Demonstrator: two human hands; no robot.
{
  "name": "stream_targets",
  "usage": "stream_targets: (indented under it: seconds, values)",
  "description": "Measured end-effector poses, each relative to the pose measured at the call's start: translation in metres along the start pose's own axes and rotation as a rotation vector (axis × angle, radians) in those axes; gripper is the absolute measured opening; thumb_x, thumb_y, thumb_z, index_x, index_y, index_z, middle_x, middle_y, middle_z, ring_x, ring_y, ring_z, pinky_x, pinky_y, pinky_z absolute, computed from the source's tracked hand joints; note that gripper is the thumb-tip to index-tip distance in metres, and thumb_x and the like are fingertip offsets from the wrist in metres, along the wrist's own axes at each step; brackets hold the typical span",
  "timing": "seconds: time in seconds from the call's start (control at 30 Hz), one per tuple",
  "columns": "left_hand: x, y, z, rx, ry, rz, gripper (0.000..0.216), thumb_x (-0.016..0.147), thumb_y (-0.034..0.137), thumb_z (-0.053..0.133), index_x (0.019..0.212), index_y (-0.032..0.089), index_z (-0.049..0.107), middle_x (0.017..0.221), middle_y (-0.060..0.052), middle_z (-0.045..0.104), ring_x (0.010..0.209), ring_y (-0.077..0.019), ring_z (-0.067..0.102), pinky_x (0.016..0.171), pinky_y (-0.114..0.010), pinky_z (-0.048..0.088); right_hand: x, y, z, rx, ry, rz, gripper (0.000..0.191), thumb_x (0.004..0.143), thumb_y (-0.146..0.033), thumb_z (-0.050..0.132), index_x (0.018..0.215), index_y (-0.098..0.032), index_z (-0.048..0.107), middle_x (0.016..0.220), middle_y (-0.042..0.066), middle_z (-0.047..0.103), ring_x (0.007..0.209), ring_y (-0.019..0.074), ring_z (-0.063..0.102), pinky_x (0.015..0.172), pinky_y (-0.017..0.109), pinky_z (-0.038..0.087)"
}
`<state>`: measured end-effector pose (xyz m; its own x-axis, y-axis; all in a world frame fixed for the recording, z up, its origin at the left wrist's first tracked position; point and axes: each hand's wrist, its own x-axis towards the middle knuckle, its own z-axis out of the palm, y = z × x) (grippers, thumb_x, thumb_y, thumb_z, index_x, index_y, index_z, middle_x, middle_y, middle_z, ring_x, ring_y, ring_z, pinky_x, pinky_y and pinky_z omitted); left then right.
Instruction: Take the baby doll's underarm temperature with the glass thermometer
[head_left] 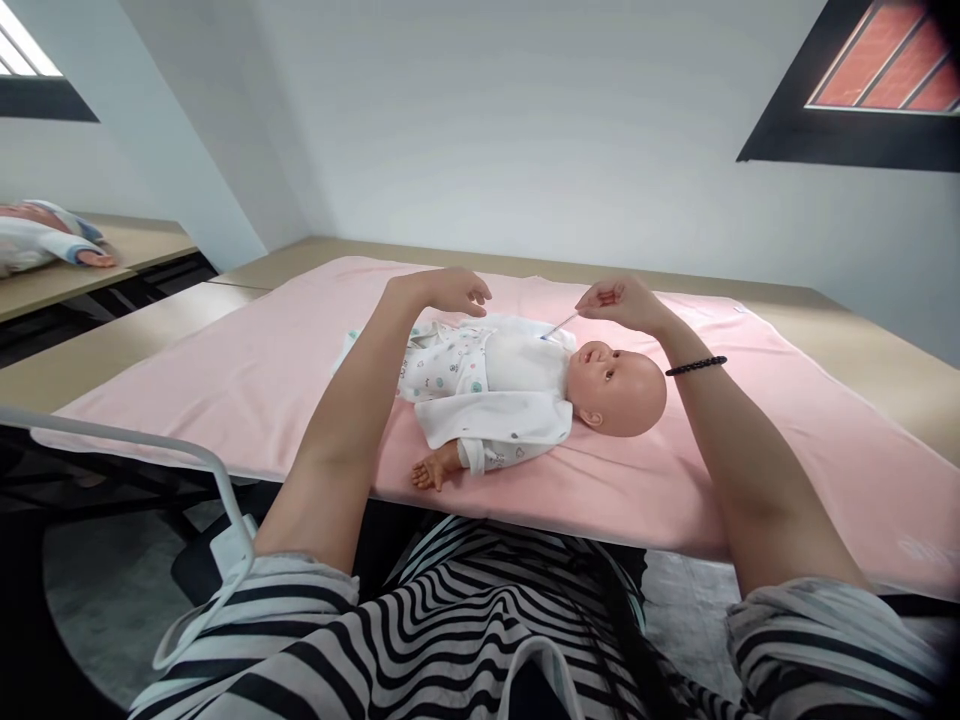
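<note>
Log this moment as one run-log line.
left hand: open, above baby doll | right hand: pinching thin stick at doll's collar | doll: on its back, pink blanket

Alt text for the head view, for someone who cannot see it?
A baby doll lies on a pink blanket. The right hand pinches a thin tie string of its white garment; the left hand hovers open above it.
</note>
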<state>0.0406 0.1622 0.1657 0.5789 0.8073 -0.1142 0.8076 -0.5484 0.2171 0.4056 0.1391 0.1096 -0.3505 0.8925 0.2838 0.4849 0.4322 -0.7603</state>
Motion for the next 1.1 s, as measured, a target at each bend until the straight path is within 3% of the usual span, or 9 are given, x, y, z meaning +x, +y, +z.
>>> stream_targets:
  seconds: [0.17,0.33,0.6,0.83,0.97,1.1]
  values:
    - [0.003,0.001,0.003,-0.16,0.211,0.147,0.053,0.087,0.052,0.07,0.134,0.028,0.078,0.135,-0.006,0.076,0.128,-0.0303,0.068,0.11,-0.044,0.053,-0.002,-0.021,-0.007,0.051,0.289,-0.111,0.04,0.07,-0.05,0.092,0.091,-0.019,0.078,0.091,0.01,0.075,0.096,0.0302,0.073,0.101,0.053,0.061]
    - [-0.002,0.016,0.003,-0.323,0.432,0.243,0.045,0.091,0.047,0.072,0.127,0.021,0.08,0.126,-0.01,0.079,0.123,-0.0285,0.071,0.109,-0.045,0.054,-0.008,-0.048,-0.008,0.089,0.451,-0.193,0.031,0.072,-0.045,0.092,0.088,-0.023,0.077,0.088,0.006,0.074,0.093,0.031,0.075,0.102,0.055,0.062]
    - [-0.019,0.038,-0.009,-0.363,0.716,0.39,0.025,0.094,0.042,0.075,0.112,0.026,0.081,0.116,-0.004,0.08,0.117,-0.0243,0.073,0.111,-0.042,0.054,-0.018,-0.083,0.002,0.179,0.472,-0.325,0.019,0.083,-0.038,0.093,0.092,-0.029,0.079,0.091,0.002,0.075,0.097,0.0263,0.075,0.106,0.05,0.062]
    - [-0.05,0.05,-0.024,-0.393,0.861,0.414,0.015,0.091,0.048,0.078,0.1,0.037,0.082,0.105,0.007,0.081,0.109,-0.0211,0.072,0.109,-0.044,0.055,-0.027,-0.108,0.017,0.248,0.54,-0.485,0.008,0.088,-0.023,0.09,0.092,-0.024,0.083,0.083,0.0,0.072,0.086,0.0191,0.074,0.094,0.041,0.064]
    - [-0.061,0.053,-0.027,-0.446,0.947,0.572,0.008,0.088,0.041,0.083,0.096,0.044,0.084,0.096,0.009,0.082,0.097,-0.0202,0.074,0.098,-0.043,0.058,-0.035,-0.12,0.016,0.262,0.541,-0.535,0.016,0.084,-0.032,0.096,0.09,-0.026,0.083,0.087,0.003,0.075,0.085,0.0234,0.073,0.092,0.045,0.066]
    - [-0.067,0.055,-0.029,-0.445,0.936,0.604,0.01,0.09,0.041,0.084,0.097,0.047,0.085,0.095,0.01,0.082,0.095,-0.0212,0.074,0.094,-0.044,0.059,-0.041,-0.128,0.014,0.199,0.508,-0.467,0.023,0.083,-0.044,0.098,0.089,-0.028,0.082,0.089,0.001,0.076,0.086,0.0247,0.073,0.093,0.047,0.066]
